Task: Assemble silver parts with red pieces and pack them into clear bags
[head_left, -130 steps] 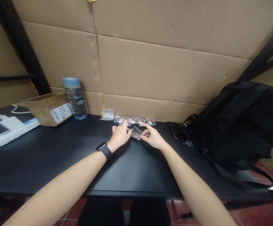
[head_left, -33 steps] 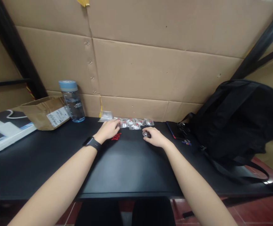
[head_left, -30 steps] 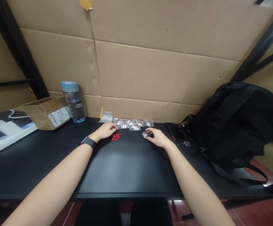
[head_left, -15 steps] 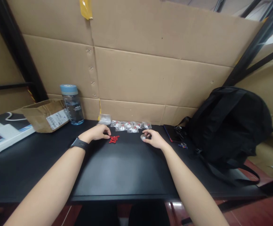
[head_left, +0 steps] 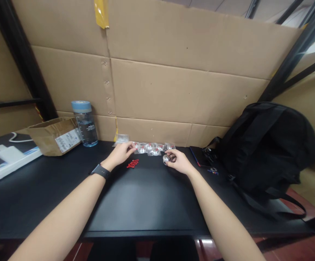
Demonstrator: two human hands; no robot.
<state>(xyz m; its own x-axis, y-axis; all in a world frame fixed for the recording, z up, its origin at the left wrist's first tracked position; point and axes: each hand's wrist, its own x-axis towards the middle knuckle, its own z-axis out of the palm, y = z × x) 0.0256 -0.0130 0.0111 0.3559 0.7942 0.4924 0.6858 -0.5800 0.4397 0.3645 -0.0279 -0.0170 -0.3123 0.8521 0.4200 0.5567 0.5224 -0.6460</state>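
Note:
A row of small clear plastic packets (head_left: 152, 148) with red bits inside lies at the back of the black desk (head_left: 141, 199). My left hand (head_left: 120, 155), with a black watch on the wrist, reaches to the left end of that row, its fingertips at a packet. A small pile of red pieces (head_left: 133, 164) lies loose just right of that hand. My right hand (head_left: 178, 162) rests on the desk with its fingers closed around a small clear and silvery object (head_left: 166, 158).
A blue-capped water bottle (head_left: 84, 123) and a brown paper bag (head_left: 54, 135) stand at the back left, with a white box and charger (head_left: 4, 159) farther left. A black backpack (head_left: 266, 145) fills the right side. A dark phone (head_left: 198, 156) lies beside it. Cardboard lines the wall.
My left hand has moved from beside the red pieces forward to the packet row. The right hand keeps hold of the small object. The view has tilted a little.

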